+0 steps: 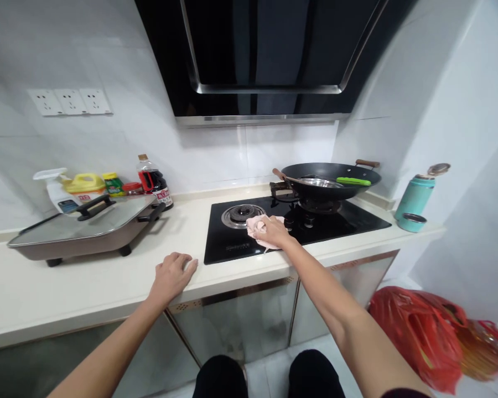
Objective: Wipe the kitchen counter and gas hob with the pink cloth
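Note:
My right hand (274,231) is closed on a pale pink cloth (255,224), pressing it against the black glass gas stove (228,246). The cloth lies just right of the left burner (244,213), beside the control knobs (309,221). My left hand (175,275) rests on the cream countertop (139,276) near its front edge, left of the stove, fingers loosely spread and holding nothing. On the right burner sits a black wok (332,190) with wooden handles; a shiny metal piece and a green-handled utensil (352,181) lie in it.
An electric pan (83,232) with a glass lid stands at left, before a spray bottle (58,188) and a sauce bottle (153,179). A range hood (265,55) overhangs the stove. At right are a turquoise flask (415,196), its cup (412,222), and a red bag (415,331) below.

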